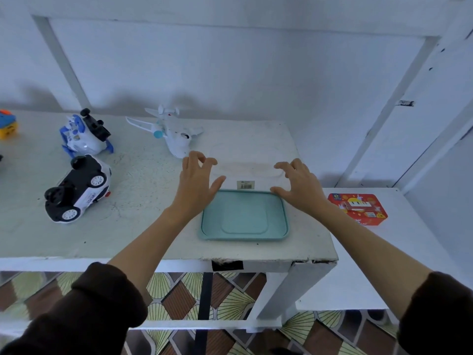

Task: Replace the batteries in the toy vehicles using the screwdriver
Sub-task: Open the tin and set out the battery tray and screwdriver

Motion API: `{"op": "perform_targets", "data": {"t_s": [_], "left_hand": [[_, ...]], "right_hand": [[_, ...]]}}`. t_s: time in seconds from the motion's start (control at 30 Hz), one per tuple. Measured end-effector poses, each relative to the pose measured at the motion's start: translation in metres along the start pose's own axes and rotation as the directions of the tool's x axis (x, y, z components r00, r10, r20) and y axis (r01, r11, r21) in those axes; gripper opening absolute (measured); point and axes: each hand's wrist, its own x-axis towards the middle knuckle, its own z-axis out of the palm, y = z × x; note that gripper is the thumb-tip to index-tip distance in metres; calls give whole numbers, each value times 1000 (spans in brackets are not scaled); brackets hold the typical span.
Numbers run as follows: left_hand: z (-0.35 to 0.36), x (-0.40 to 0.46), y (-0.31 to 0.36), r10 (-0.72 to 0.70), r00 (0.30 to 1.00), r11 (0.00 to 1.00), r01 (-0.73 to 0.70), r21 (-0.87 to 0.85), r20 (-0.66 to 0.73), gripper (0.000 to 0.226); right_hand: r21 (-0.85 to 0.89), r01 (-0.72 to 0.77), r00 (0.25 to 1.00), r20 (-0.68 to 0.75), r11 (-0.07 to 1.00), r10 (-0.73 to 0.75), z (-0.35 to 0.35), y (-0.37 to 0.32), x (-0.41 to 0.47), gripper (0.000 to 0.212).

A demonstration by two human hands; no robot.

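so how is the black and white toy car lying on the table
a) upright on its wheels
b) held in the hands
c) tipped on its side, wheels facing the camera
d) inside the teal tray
c: the black and white toy car lies on its side on the table, wheels showing, left of the teal tray.

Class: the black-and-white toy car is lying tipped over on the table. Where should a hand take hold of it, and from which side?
Grip the black-and-white toy car across its body between the wheels, coming down from above. It lies on its side, white wheels facing the camera, nothing covering it, so the midsection looks like the steadiest place to hold.
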Motion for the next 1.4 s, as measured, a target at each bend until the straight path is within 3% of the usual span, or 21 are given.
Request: {"op": "perform_targets", "data": {"t_s": [0.1, 0.2, 0.43, 0.63, 0.8, 1.0, 1.2, 1.4], "left_hand": [[0, 7, 26, 55, 996, 994, -61, -86, -76, 33], [10, 22, 67, 168, 984, 967, -175, -184, -52, 40], [80, 58, 178, 379, 899, 899, -300, -320, 219, 30], [172, 91, 268, 382, 835, 916, -285, -282, 395, 36], [269, 118, 322, 281, 809, 953, -171, -250, 517, 37], [355, 98, 336, -60, 810, 947, 232, -224, 583, 46], [418, 66, 306, -265, 708, 903, 420, -89, 654, 68], [484, 56, 269, -362, 625, 853, 521, -24, 691, 87]], "right_hand": [[97, -20, 999, -46, 995, 24, -10, 8, -3, 55], [148, -68, 996, -51, 987, 77, -22, 26, -8, 52], [196, -239, 967, -44, 951, 252, -53, 120, -48, 41], [180, -402, 914, 28, 898, 404, -74, 240, -83, 41], [153, -409, 911, 117, 899, 395, -77, 346, -97, 43], [33, -345, 907, 270, 938, 324, -49, 442, -95, 51], [-51, -216, 863, 457, 975, 216, 12, 485, -57, 61], [-136, -97, 783, 601, 986, 159, 83, 505, -18, 92]]}}
